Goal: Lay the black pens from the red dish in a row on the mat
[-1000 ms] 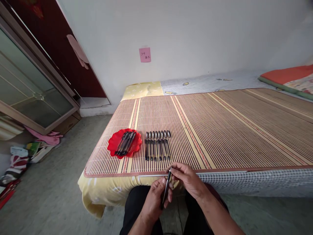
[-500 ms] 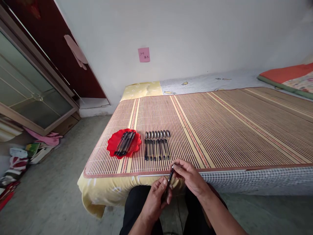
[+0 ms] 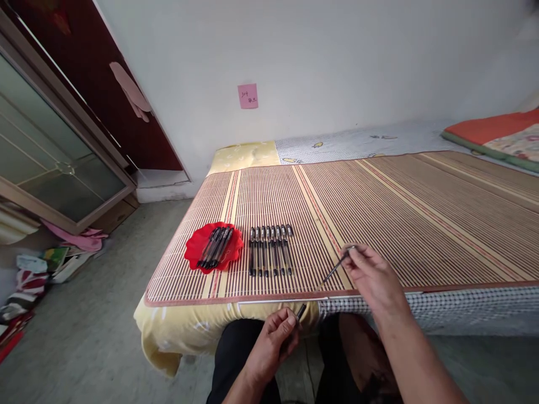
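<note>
My left hand [image 3: 273, 341] is closed round a dark pen barrel [image 3: 300, 311] below the bed's front edge, over my lap. My right hand [image 3: 370, 274] is raised over the striped bamboo mat [image 3: 379, 224], pinching the top of a thin pen refill [image 3: 336, 269] that slants down to the left. A row of several black pens [image 3: 269, 249] lies side by side on the mat ahead of me. To their left a red scalloped plate [image 3: 196, 249] holds several more black pens [image 3: 215, 246].
The bed has a yellow sheet [image 3: 246, 152] at its head and a checked side panel [image 3: 442, 311]. An orange and green folded cover [image 3: 497, 132] lies at the far right. A glass-fronted cabinet [image 3: 50, 146] and clutter on the floor [image 3: 33, 269] stand left. A pink note [image 3: 247, 95] is on the wall.
My right hand has pulled the thin refill out of the barrel and moved up and right over the mat. My left hand stays low with the barrel.
</note>
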`<state>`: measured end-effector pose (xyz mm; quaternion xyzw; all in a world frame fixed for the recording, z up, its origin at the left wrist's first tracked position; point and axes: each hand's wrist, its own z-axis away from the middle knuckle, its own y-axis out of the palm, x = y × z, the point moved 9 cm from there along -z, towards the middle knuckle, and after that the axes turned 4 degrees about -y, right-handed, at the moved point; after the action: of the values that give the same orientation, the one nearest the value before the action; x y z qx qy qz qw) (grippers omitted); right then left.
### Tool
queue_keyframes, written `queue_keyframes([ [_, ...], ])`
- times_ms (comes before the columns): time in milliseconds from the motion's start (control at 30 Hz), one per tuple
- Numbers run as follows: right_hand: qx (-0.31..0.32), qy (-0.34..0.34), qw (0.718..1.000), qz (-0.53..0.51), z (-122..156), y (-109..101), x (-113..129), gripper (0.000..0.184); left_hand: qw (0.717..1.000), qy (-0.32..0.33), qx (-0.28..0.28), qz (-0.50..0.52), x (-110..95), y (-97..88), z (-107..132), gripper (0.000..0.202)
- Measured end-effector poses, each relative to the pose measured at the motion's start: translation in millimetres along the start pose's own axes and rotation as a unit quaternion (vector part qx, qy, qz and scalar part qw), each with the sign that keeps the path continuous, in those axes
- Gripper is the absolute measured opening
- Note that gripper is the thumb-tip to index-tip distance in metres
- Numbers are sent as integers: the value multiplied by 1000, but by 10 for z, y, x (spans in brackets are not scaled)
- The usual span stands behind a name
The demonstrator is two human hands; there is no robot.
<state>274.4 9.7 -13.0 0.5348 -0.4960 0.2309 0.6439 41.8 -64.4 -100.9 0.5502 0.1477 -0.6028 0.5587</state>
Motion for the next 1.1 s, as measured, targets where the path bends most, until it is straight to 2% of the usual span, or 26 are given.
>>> queue_keyframes([
  [67, -10, -16, 1000, 6, -12, -82, 105, 31, 1000, 11, -12, 6, -31, -17, -4, 42],
  [133, 0, -11, 999, 32, 61, -74, 83, 31, 999, 31, -25, 20, -79, -35, -11, 42],
  [267, 71, 21, 989, 130, 351, 178, -171, 32, 996, 64, -31, 54, -129, -56, -25, 41],
  [367, 118, 49, 979, 160, 528, 390, -348, 34, 994, 75, -46, 57, -109, -106, -36, 38],
  [567, 144, 93, 979, 106, 599, 546, -453, 31, 993, 78, -71, 52, -59, -200, -56, 40],
  [767, 184, 161, 968, 55, 662, 620, -475, 32, 995, 51, -54, 68, -67, -129, -46, 41],
  [933, 193, 95, 965, 151, 626, 620, -398, 31, 994, 77, -56, 49, -119, -113, -33, 41],
  [1100, 177, 57, 967, 171, 624, 661, -415, 32, 991, 104, -87, 4, -129, -183, -23, 41],
])
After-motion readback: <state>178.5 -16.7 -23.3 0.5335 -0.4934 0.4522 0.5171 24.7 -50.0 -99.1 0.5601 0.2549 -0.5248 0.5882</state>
